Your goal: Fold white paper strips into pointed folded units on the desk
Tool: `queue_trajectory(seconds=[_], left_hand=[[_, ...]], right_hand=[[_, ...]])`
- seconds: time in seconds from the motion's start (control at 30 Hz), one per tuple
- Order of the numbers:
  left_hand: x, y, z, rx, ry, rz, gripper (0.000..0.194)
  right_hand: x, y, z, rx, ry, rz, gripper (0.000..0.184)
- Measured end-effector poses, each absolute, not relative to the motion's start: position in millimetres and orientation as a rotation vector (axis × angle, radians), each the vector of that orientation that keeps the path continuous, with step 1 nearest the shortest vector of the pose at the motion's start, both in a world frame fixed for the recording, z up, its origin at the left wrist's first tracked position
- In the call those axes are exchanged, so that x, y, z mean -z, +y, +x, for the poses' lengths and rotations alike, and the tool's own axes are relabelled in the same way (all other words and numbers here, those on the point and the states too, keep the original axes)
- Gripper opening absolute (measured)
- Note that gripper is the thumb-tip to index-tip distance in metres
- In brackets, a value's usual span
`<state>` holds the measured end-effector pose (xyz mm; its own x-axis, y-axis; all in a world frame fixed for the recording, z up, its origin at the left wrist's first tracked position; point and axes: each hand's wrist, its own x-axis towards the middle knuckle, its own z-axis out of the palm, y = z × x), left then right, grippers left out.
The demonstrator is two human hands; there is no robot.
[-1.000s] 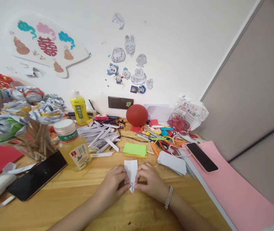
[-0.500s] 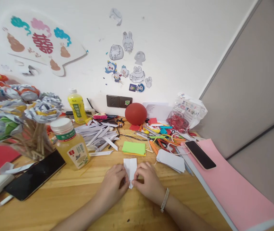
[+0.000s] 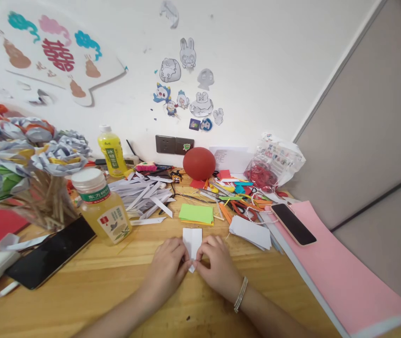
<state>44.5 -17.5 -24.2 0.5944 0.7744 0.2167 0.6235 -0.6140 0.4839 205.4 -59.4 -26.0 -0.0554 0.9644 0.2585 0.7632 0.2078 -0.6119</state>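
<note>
A small white sheet of paper [image 3: 192,240] lies upright in front of me on the wooden table, with a crease down its middle and its near end folded to a point. My left hand [image 3: 170,261] pinches its left edge near that point. From the other side, my right hand [image 3: 217,265] grips the right edge, thumb and finger together; a beaded bracelet [image 3: 241,294] circles that wrist. The fingertips nearly meet over the fold and hide part of it. Just beyond the paper sits a stack of green paper slips [image 3: 196,213].
White slips [image 3: 250,232] are stacked at right, beside pink sheets [image 3: 348,267] bearing a phone [image 3: 293,224]. Left stand a juice bottle [image 3: 102,209], a black phone [image 3: 50,253] and paper flowers [image 3: 59,159]. Paper strips [image 3: 147,197] and a red balloon [image 3: 199,163] lie behind.
Both hands have drawn slightly closer together at the paper's pointed near end, fingertips pressing the fold. The whole view has shifted a little.
</note>
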Motion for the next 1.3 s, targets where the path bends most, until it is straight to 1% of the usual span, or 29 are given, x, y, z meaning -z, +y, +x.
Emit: queue_trajectory(seconds=[0.27, 0.47, 0.93, 1.3], left_hand=[[23.8, -17.7, 46.2, -0.607, 1.122, 2.498, 0.018], [23.7, -16.2, 45.5, -0.517, 1.149, 2.536, 0.011], [23.4, -15.2, 47.3, -0.416, 1.161, 2.568, 0.009], [23.4, -13.9, 48.8, -0.464, 1.182, 2.554, 0.012]], right_hand=[[25.3, -62.9, 203.5, -0.337, -1.872, -1.652, 0.014], [26.2, -61.0, 204.6, -0.325, -1.869, -1.635, 0.014], [28.5, -62.4, 202.4, -0.23, -1.889, -1.661, 0.013], [29.2, -63.3, 201.3, -0.185, -1.911, -1.686, 0.013]])
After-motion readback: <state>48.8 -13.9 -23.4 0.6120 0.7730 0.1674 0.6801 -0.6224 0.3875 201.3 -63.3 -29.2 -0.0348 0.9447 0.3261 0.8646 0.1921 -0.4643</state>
